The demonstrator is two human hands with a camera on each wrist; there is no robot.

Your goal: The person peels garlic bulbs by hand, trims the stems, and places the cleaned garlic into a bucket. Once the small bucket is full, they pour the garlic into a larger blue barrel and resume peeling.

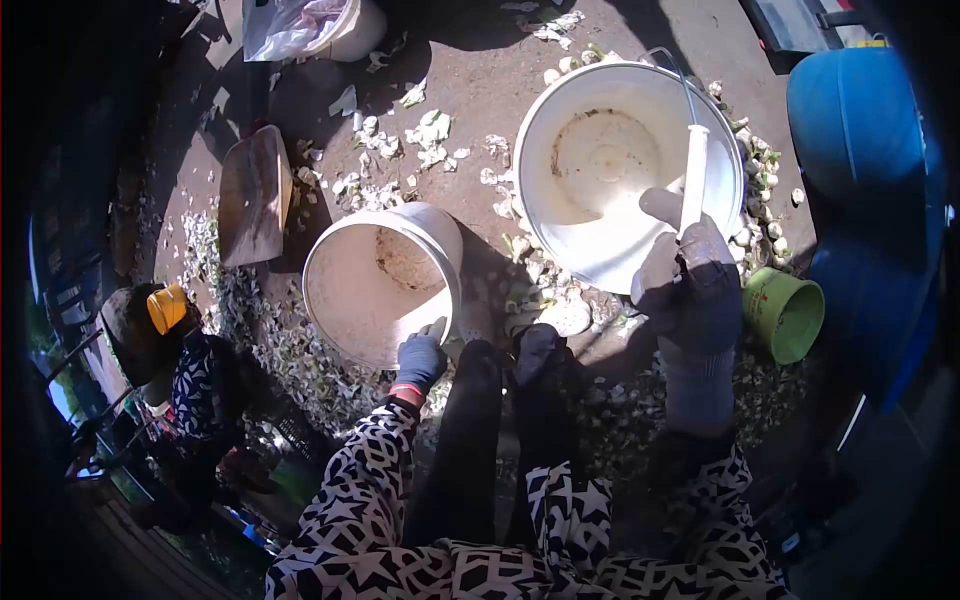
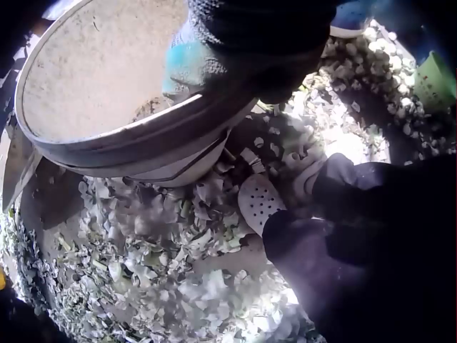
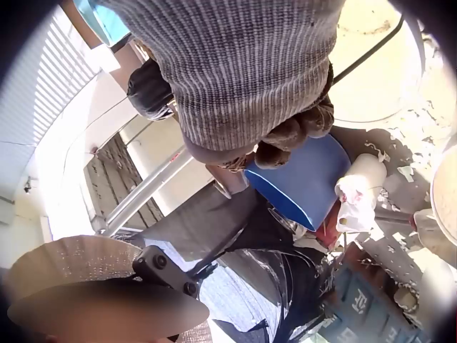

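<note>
In the head view my gloved left hand (image 1: pixel 422 360) grips the near rim of a white bucket (image 1: pixel 330 270), which lies tipped with its mouth toward me. The left wrist view shows the same hand (image 2: pixel 207 61) with a teal fingertip over the rim (image 2: pixel 107 139) of that bucket. My gloved right hand (image 1: pixel 690 290) holds the white grip (image 1: pixel 696 175) of a wire bail handle. This handle belongs to a larger white bucket (image 1: pixel 560 160), whose stained bottom shows inside. In the right wrist view the curled fingers (image 3: pixel 285 139) are partly hidden behind the glove's ribbed cuff.
White bulbs (image 1: pixel 765 190) like garlic surround the large bucket. A green pail (image 1: pixel 785 315) lies to its right, near a blue barrel (image 1: pixel 855 130). Peelings (image 1: pixel 300 370) litter the ground. A scoop (image 1: pixel 255 200) stands at left, a bag-lined bucket (image 1: pixel 345 30) at the back.
</note>
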